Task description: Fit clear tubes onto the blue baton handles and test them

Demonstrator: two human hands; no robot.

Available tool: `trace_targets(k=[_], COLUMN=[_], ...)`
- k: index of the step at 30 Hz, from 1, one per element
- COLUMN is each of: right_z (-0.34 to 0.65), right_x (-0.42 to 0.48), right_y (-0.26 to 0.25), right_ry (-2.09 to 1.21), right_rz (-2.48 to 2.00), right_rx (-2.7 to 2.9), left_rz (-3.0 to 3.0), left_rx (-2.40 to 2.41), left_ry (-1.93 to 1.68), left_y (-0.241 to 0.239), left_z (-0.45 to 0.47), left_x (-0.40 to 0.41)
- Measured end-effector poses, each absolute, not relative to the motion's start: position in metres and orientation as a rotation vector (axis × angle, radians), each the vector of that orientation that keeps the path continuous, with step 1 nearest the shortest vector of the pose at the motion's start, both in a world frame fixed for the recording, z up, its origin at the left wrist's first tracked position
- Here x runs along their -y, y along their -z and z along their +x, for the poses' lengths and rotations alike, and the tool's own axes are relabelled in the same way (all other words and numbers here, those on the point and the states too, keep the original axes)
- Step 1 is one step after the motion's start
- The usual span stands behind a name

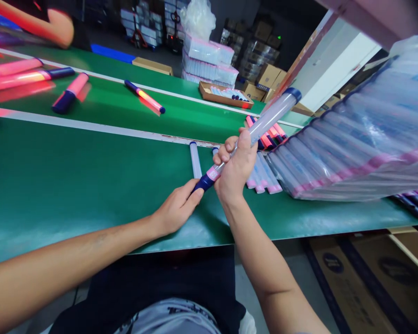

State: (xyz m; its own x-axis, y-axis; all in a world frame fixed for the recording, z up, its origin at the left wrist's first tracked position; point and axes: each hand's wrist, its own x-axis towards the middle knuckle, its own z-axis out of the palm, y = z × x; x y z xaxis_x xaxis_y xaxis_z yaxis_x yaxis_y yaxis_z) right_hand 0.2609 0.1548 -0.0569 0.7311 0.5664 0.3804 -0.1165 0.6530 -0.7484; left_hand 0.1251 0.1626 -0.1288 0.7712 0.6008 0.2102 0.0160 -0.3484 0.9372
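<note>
My right hand (235,164) is wrapped round a long clear baton (271,116) with a dark blue cap at its far end. It holds the baton tilted up to the right over the green table (73,176). My left hand (179,206) pinches the baton's dark blue handle (204,182) at the lower end, just below a pink ring. A loose clear tube (195,160) lies on the table right behind my hands.
A plastic bag of several clear tubes (362,144) lies at the right. More tubes (263,176) rest beside my right hand. Lit pink batons (69,93) lie on the far belt. A tray (226,95) and wrapped stacks (209,60) stand behind. Another person's arm (38,23) is top left. Cardboard boxes (369,278) sit below right.
</note>
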Motion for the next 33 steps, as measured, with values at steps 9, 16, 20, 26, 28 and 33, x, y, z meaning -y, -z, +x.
trace_targets(k=[9,16,20,26,28,33], right_z=[0.266,0.282,0.272,0.244,0.239,0.227], right_x=[-0.160,-0.153,-0.143,-0.132,-0.129,-0.122], right_y=[0.066,0.031,-0.001,-0.002,-0.001,0.000], right_ry=[-0.466,-0.609,-0.589,-0.608,-0.593,-0.579], right_rz=[-0.790,-0.686,-0.612,-0.649,-0.692,-0.723], right_rx=[0.561,0.698,0.895,0.985,0.978,1.029], left_rz=[2.160,1.702,1.567,1.774,1.832,1.887], left_rx=[-0.672,-0.555,-0.279,-0.189,-0.210,-0.176], left_ry=[-0.701,-0.570,-0.593,-0.724,-0.773,-0.950], left_y=[0.124,0.139,0.126,0.080,0.079,0.090], left_z=[0.130,0.122,0.123,0.131,0.130,0.123], left_x=[-0.160,-0.160,-0.167,-0.172,-0.172,-0.171])
